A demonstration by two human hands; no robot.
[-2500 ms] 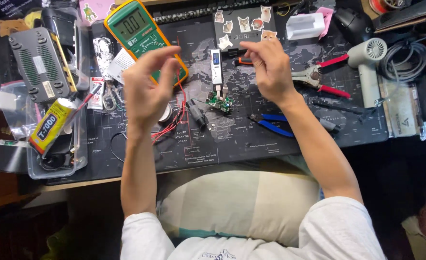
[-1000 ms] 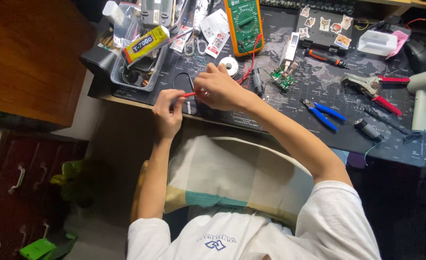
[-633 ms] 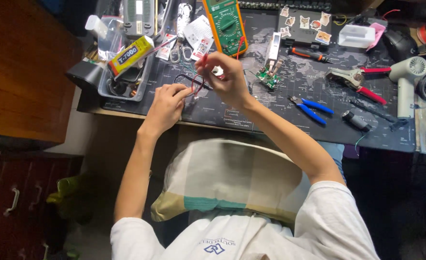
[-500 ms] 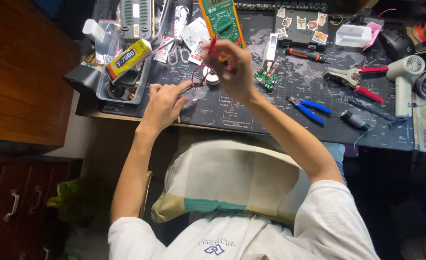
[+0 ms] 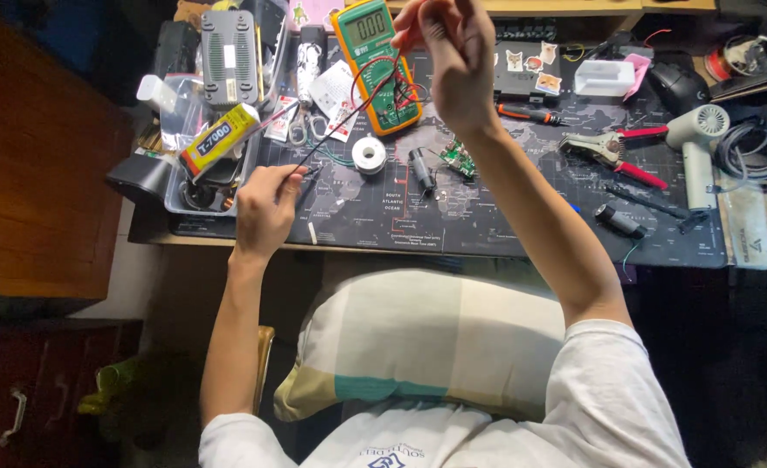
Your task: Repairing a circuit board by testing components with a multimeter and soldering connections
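My left hand (image 5: 265, 208) pinches one end of the red and black wires (image 5: 349, 111) near the front edge of the tabletop (image 5: 487, 225). My right hand (image 5: 453, 52) is closed on the other end, raised above the green multimeter (image 5: 375, 61).

- Two hands: left hand (image 5: 265, 208) lower left, right hand (image 5: 453, 52) top centre.
- One green multimeter (image 5: 375, 61), top centre.
- Two test leads (image 5: 349, 113), one red, one black.
- One solder spool (image 5: 369, 155).
- One small circuit board (image 5: 457, 159).
- One hot-air blower (image 5: 694, 143), right.
- One glue tube (image 5: 219, 139), upper left.
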